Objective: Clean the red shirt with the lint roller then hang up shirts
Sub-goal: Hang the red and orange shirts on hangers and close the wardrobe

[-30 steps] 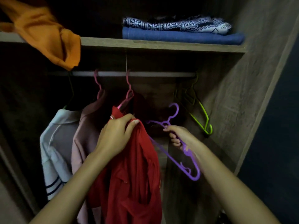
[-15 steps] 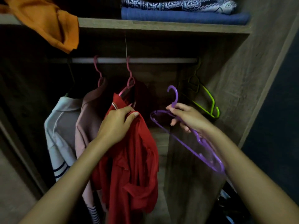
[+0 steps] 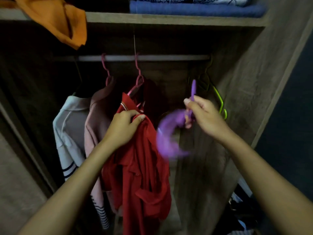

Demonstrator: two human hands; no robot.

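The red shirt (image 3: 144, 175) hangs limp in front of the open wardrobe, bunched at its collar in my left hand (image 3: 125, 128). To its right my right hand (image 3: 203, 116) grips a purple plastic hanger (image 3: 169, 136) just below its hook; the hanger's body is motion-blurred and swings between my hands. A pink hanger (image 3: 138, 82) hangs on the metal rail (image 3: 144, 58) directly behind the red collar. No lint roller is in view.
A pink shirt (image 3: 98, 119) and a white and grey striped shirt (image 3: 71, 129) hang left on the rail. A green hanger (image 3: 220, 102) hangs at the right end. Orange cloth (image 3: 59, 19) droops from the shelf; folded blue fabric (image 3: 194, 9) lies above. Clutter sits at the floor's right.
My right hand has lifted and turned the purple hanger, so its hook points up and its body swings toward the red shirt. My left hand keeps its hold on the collar.
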